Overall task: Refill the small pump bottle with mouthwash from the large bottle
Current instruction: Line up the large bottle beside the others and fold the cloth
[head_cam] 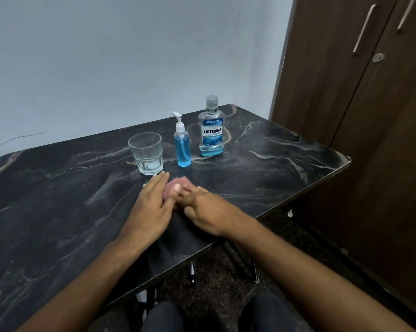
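**Both hands rest on the worktop, short of the bottles**

The small pump bottle [183, 146] stands upright near the far edge of the dark marbled worktop [58, 200], its white pump head on and blue liquid filling most of its body. Just beside it, toward the far right corner, stands the large bottle [211, 130] of mouthwash, cap on, with blue liquid showing only in its lowest part below the label. On the other side of the pump bottle, a clear glass [146, 153] stands upright; whether it holds anything cannot be told.

The left hand [151, 207] lies palm down on the worktop, fingers stretched out flat and holding nothing, its fingertips just short of the base of the glass. The right hand [207, 212] lies beside it, touching it, with fingers loosely curled; its fingertips are blurred, and they overlap the left thumb, so how far it is closed cannot be told. Neither hand touches either bottle. The pump bottle stands beyond the fingertips of both hands, toward the far edge, and the large bottle stands farther off, to the right. A brown wardrobe [369, 116] stands past the right edge of the worktop.
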`<state>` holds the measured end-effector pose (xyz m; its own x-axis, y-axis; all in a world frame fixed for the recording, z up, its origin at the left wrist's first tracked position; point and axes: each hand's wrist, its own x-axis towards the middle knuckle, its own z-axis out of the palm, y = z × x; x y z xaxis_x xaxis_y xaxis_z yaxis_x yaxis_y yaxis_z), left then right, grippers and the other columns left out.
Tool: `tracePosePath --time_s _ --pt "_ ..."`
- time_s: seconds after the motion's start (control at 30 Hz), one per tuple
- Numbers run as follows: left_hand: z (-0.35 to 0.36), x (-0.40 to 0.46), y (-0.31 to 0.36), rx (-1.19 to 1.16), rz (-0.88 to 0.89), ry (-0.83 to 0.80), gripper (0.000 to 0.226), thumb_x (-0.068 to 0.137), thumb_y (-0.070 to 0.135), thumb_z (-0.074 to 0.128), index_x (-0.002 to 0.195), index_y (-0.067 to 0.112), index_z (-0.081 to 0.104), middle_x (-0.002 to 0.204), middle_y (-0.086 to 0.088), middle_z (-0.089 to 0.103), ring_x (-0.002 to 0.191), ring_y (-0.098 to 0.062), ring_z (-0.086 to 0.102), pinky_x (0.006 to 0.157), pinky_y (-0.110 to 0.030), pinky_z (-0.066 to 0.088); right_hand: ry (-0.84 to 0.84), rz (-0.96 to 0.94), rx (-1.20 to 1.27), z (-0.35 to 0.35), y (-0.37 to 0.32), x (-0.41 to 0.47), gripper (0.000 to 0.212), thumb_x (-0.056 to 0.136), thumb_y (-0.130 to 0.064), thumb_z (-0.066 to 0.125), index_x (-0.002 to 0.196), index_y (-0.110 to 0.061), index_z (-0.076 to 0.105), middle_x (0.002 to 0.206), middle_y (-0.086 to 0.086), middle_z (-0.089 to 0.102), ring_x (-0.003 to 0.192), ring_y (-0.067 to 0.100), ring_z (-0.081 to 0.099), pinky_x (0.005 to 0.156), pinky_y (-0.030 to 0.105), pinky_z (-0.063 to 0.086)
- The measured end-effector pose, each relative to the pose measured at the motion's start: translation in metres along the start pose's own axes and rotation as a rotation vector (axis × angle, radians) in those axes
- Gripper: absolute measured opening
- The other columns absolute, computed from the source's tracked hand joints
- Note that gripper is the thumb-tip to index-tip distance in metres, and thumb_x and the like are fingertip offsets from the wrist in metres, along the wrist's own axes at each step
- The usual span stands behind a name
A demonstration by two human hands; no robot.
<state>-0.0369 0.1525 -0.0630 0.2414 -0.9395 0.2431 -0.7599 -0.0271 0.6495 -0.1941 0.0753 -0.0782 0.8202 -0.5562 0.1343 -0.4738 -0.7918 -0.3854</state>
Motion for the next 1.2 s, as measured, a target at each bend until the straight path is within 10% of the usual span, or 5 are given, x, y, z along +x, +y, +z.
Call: tracePosePath --time_s 0.23,0.5,0.8,1.0,1.2 --pt "0.001 -0.004 -0.001 -0.024 -0.037 -0.048 0.062 0.104 0.046 0.043 0.158 0.017 0.035 0.165 0.002 0.033 0.154 -0.011 0.025 0.125 -0.029 0.02 0.198 0.545 -0.125 -0.047 0.079 -0.005 0.046 0.103 -0.018 0.034 0.144 -0.001 0.046 0.155 0.018 0.042 0.144 0.032 0.034 0.121 0.042 0.024" --pt "0.025 0.014 0.019 -0.022 0.013 -0.086 0.058 0.107 0.04 0.039 0.158 0.014 0.033 0.167 -0.002 0.03 0.156 -0.01 0.019 0.117 -0.017 0.01 0.104 0.044 -0.037 -0.001 -0.004 -0.033 0.064 0.093 -0.007 0.045 0.156 -0.009 0.033 0.164 0.01 0.03 0.155 0.021 0.015 0.127 0.031 0.005" --pt "0.019 0.003 0.016 -0.012 -0.027 -0.123 0.068 0.102 0.055 0.035 0.16 0.02 0.027 0.168 0.004 0.027 0.155 -0.011 0.021 0.125 -0.031 0.016 0.208 0.65 -0.103 -0.065 0.116 -0.021 0.055 0.099 -0.013 0.038 0.153 -0.004 0.037 0.163 0.013 0.031 0.151 0.026 0.025 0.124 0.038 0.015" --pt "0.02 0.009 0.017 -0.048 -0.027 -0.045 0.071 0.1 0.054 0.036 0.157 0.012 0.035 0.163 -0.006 0.037 0.152 -0.017 0.031 0.123 -0.031 0.021 0.122 0.269 0.092 -0.005 0.004 0.005 0.052 0.091 -0.016 0.043 0.141 -0.005 0.051 0.145 0.019 0.051 0.135 0.033 0.044 0.118 0.041 0.031" --pt "0.017 0.008 0.013 -0.034 0.022 -0.045 0.066 0.1 0.052 0.039 0.152 0.012 0.044 0.157 -0.004 0.044 0.146 -0.016 0.039 0.118 -0.026 0.026 0.055 0.095 0.08 -0.007 0.008 -0.022 0.062 0.092 -0.002 0.048 0.153 -0.013 0.041 0.164 0.004 0.032 0.155 0.018 0.017 0.122 0.025 0.006"
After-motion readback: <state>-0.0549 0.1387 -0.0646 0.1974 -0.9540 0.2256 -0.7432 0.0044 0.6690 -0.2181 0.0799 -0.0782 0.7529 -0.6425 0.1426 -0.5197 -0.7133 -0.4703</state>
